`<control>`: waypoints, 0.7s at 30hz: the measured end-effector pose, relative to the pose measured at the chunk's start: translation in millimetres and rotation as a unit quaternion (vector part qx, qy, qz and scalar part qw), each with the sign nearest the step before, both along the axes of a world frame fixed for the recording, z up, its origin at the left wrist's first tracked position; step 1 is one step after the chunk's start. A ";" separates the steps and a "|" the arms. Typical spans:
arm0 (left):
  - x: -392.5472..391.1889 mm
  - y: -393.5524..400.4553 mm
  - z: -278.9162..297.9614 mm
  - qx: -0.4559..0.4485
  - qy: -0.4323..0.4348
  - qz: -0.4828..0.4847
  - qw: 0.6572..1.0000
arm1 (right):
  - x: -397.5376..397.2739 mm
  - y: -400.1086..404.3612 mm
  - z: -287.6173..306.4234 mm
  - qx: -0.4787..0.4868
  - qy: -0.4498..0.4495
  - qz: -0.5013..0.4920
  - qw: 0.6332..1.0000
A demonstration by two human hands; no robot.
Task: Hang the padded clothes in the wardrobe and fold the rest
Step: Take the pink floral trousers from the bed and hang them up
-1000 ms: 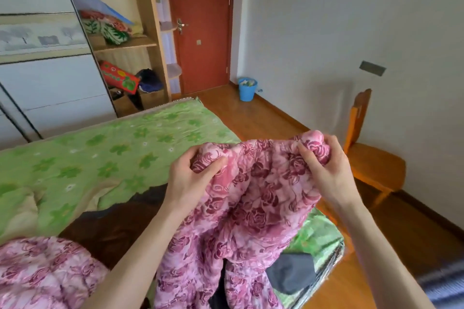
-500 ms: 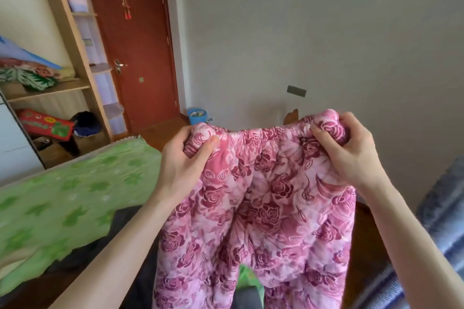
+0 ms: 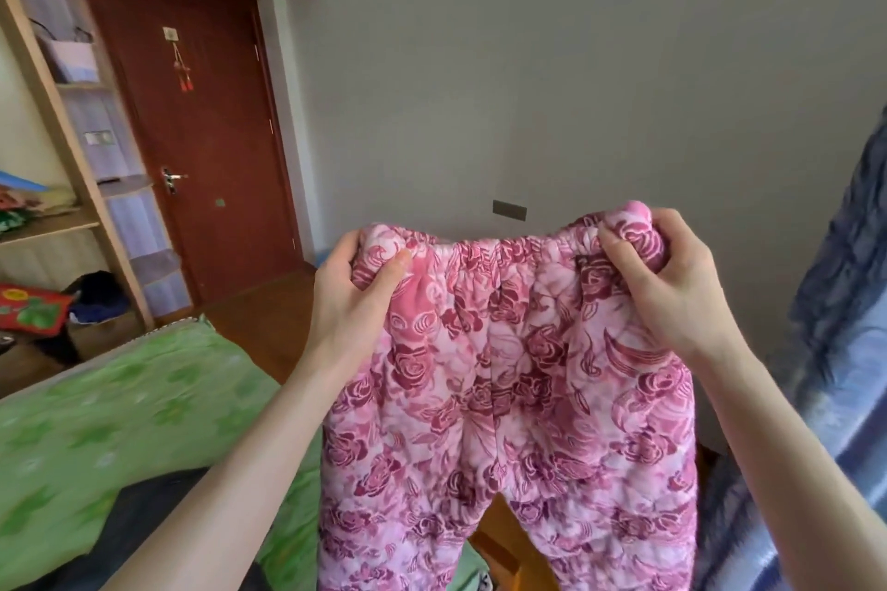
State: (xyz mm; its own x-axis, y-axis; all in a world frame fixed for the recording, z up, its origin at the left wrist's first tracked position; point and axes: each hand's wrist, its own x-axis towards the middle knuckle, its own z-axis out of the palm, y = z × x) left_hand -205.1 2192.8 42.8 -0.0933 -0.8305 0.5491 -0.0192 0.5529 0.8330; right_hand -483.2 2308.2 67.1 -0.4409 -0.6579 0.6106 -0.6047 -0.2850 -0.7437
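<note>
Far left of the grip, wooden shelving with stacked folded stuff, a red-and-green item on a low shelf, dark clothing beside it. Right of that, a red-brown door with a small hanging ornament and a metal handle, shut. Below-left of the grip, bed with green flower-print cover; a dark garment lies on it under the person's left forearm. Left hand grips the left end of the waistband, thumb on the near face, fingers curled round behind the fabric. Between the two hands: pink rose-print padded trousers, held up in the air by the elastic waistband, waistband stretched roughly level and gathered, two legs hanging straight down from the grip and running out of the bottom of view, crotch split visible low centre. Quilted, puffy fabric. Right hand clamps the right end of the waistband, bunching a wad of fabric in curled fingers, thumb on the near side. Behind the grip, plain grey wall with a dark wall plate just above the waistband. Wood floor between bed and door. Through the gap between the legs, something orange-brown wooden, can't tell what. Far right of the grip, blue-and-white patterned fabric hangs down the frame edge, blurred.
</note>
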 end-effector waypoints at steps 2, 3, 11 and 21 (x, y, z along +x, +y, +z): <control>-19.4 -7.8 7.4 -0.006 0.002 -0.003 1.000 | -18.4 -8.1 4.6 -0.008 0.001 0.004 1.000; -28.6 -13.1 11.4 -0.008 0.004 -0.004 1.000 | -27.2 -13.7 6.6 -0.013 0.002 0.005 1.000; -105.1 -74.3 27.5 -0.013 0.051 -0.028 0.998 | -93.9 -74.2 14.5 -0.053 -0.024 -0.006 0.998; -186.1 -193.1 35.4 -0.014 0.072 -0.008 0.997 | -167.5 -189.2 34.0 -0.049 -0.063 -0.002 0.997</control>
